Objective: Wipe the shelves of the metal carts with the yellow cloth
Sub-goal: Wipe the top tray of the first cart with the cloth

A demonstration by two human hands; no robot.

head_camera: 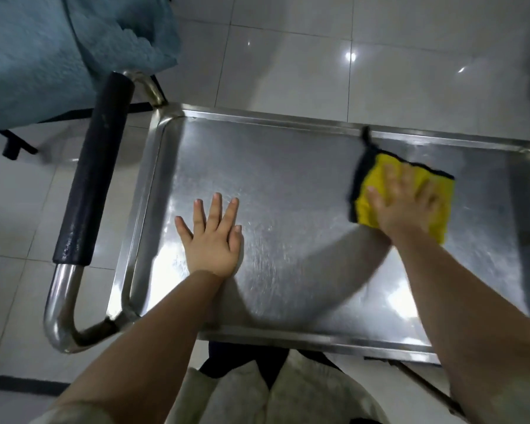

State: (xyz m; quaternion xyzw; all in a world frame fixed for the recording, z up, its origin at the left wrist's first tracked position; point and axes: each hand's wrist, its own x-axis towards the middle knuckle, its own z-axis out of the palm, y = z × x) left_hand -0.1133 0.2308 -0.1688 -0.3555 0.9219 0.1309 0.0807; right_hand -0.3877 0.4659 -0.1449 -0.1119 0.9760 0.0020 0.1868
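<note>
The top shelf of a steel cart (pixel 288 166) fills the middle of the view, a shiny tray with a raised rim. A yellow cloth (pixel 377 169) with a dark edge and a dark hanging loop lies flat on its right half. My right hand (pixel 403 203) presses flat on top of the cloth, fingers spread and blurred by motion. My left hand (pixel 213 237) rests palm down on the bare metal at the left of the shelf, fingers apart, holding nothing.
The cart's push handle (pixel 92 169), a steel tube with a black grip, curves around the left end. A blue-covered bed or couch (pixel 58 50) stands at the upper left. White glossy floor tiles (pixel 318 56) surround the cart.
</note>
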